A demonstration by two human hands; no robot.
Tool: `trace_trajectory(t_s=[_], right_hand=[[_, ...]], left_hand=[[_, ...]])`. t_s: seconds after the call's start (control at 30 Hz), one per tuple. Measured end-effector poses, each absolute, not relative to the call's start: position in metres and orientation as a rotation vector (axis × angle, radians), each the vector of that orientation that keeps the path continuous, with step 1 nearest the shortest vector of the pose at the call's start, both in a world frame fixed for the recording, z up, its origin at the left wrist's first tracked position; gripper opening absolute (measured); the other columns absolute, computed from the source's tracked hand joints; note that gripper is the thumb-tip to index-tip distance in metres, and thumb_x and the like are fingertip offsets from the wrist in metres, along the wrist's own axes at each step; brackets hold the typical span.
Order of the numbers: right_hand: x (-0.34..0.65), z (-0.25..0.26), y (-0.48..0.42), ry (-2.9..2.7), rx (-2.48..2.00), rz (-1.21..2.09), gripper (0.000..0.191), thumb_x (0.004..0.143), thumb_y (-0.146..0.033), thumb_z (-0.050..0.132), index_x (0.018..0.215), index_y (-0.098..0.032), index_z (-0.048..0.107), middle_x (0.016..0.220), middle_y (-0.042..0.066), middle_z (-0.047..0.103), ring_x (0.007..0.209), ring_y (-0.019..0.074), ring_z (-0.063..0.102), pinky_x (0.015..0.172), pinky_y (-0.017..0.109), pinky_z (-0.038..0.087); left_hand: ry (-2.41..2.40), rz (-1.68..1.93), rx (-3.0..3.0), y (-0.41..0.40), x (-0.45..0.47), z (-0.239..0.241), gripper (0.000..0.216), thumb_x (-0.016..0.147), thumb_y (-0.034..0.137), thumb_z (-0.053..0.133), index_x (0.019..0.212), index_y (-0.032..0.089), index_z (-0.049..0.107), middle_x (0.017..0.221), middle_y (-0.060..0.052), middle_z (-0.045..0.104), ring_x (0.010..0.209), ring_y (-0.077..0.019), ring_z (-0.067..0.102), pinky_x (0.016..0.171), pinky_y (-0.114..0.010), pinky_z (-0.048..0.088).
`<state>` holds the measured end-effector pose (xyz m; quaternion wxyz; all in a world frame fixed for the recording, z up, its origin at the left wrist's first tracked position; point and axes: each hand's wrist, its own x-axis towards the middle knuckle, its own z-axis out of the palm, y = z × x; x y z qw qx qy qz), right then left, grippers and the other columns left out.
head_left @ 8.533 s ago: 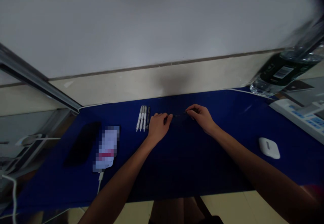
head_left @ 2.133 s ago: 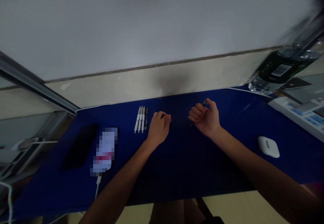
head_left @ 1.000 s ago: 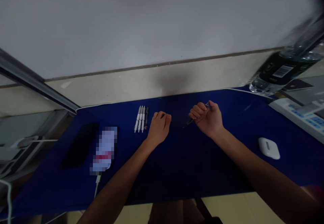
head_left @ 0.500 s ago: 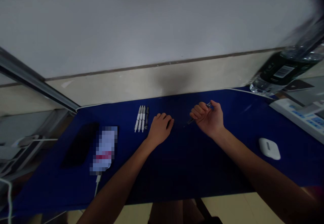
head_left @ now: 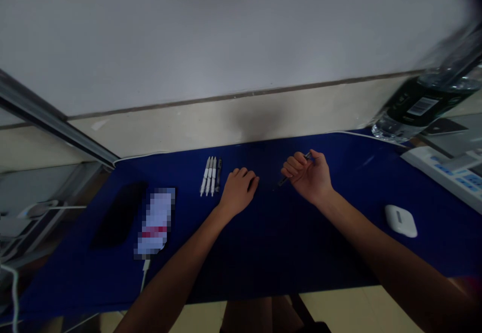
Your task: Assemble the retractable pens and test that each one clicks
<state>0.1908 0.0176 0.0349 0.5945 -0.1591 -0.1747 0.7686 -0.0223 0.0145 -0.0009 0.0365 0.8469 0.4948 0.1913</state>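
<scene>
My right hand [head_left: 309, 176] is turned palm up with its fingers curled around a dark pen [head_left: 282, 182]. The pen slants, one end showing below the fingers and the other by the thumb; its middle is hidden. My left hand [head_left: 239, 190] rests palm down on the blue tabletop [head_left: 263, 252], fingers loosely bent, thumb apart, holding nothing visible. Just left of that hand, three white pens [head_left: 208, 177] lie side by side, with a black pen [head_left: 219, 175] alongside them.
At left lie a phone [head_left: 156, 222] with a lit, blurred screen and cable, and a dark flat object [head_left: 119, 215]. To the right are a white earbud case [head_left: 401, 221], a white power strip [head_left: 440, 172] and a large plastic bottle [head_left: 410, 104]. A wall [head_left: 241, 117] borders the table's back.
My right hand has shifted very slightly left, and the pen in it has tilted a little. My left hand and the pens on the table stay put.
</scene>
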Motion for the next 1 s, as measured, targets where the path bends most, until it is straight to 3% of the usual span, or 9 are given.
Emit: trace_trajectory(t_s=[0.17, 0.33, 0.63, 1.0], right_hand=[[0.1922, 0.0331, 0.0193, -0.431, -0.407, 1.783, 0.038, 0.090, -0.046, 0.041, 0.062, -0.021, 0.040, 0.055, -0.003, 0.028, 0.050, 0.0124, 0.029, 0.053, 0.029, 0.034], [0.1926, 0.0340, 0.0197, -0.439, -0.397, 1.812, 0.041, 0.093, -0.049, 0.041, 0.063, -0.021, 0.040, 0.056, -0.004, 0.030, 0.049, 0.0121, 0.030, 0.054, 0.028, 0.036], [0.1937, 0.0351, 0.0170, -0.427, -0.408, 1.845, 0.044, 0.095, -0.054, 0.037, 0.067, -0.021, 0.044, 0.053, -0.006, 0.025, 0.044, 0.0102, 0.019, 0.042, 0.025, 0.023], [0.1906, 0.0362, 0.0186, -0.402, -0.436, 1.785, 0.045, 0.091, -0.050, 0.043, 0.058, -0.022, 0.031, 0.055, -0.004, 0.028, 0.048, 0.0120, 0.028, 0.049, 0.028, 0.033]], left_hand=[[1.523, 0.574, 2.588, 0.0142, -0.0220, -0.0001, 0.031, 0.101, 0.034, 0.034, 0.089, 0.019, 0.058, 0.090, -0.004, 0.056, 0.084, -0.0194, 0.049, 0.075, -0.035, 0.038], [1.535, 0.583, 2.588, 0.0147, -0.0218, -0.0014, 0.031, 0.101, 0.034, 0.033, 0.090, 0.020, 0.058, 0.091, -0.004, 0.056, 0.086, -0.0198, 0.050, 0.076, -0.035, 0.038], [1.533, 0.568, 2.602, 0.0148, -0.0225, -0.0013, 0.034, 0.102, 0.035, 0.030, 0.090, 0.019, 0.058, 0.092, -0.005, 0.056, 0.085, -0.0196, 0.049, 0.076, -0.035, 0.038], [1.532, 0.559, 2.581, 0.0156, -0.0225, -0.0004, 0.037, 0.102, 0.034, 0.027, 0.090, 0.019, 0.058, 0.091, -0.005, 0.056, 0.084, -0.0196, 0.049, 0.077, -0.036, 0.038]])
